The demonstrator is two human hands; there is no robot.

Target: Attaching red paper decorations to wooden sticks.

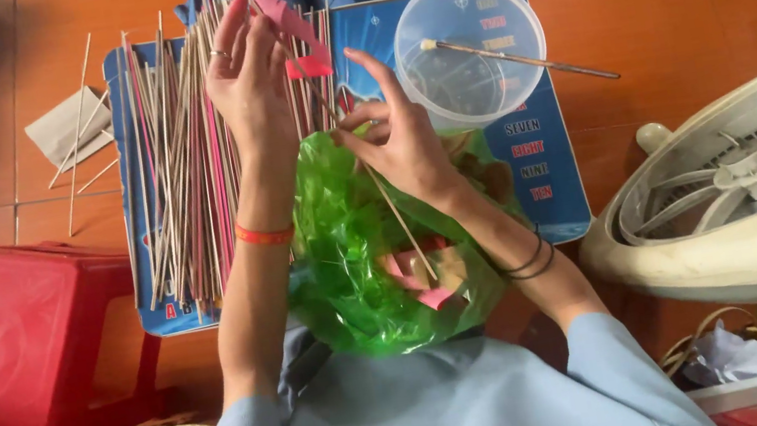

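Two hands working: left hand (247,74) pinching pink paper strip (293,29), right hand (399,139) pinching thin stick (396,215) over green bag (349,248).

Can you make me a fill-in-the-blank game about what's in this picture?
1. The left hand pinches a small paper flag coloured ____.
2. The plastic bag in the lap is ____.
3. A thin brush lies across the rim of a clear round ____.
4. The bundle of sticks lies on a mat coloured ____.

Missing words: pink; green; tub; blue
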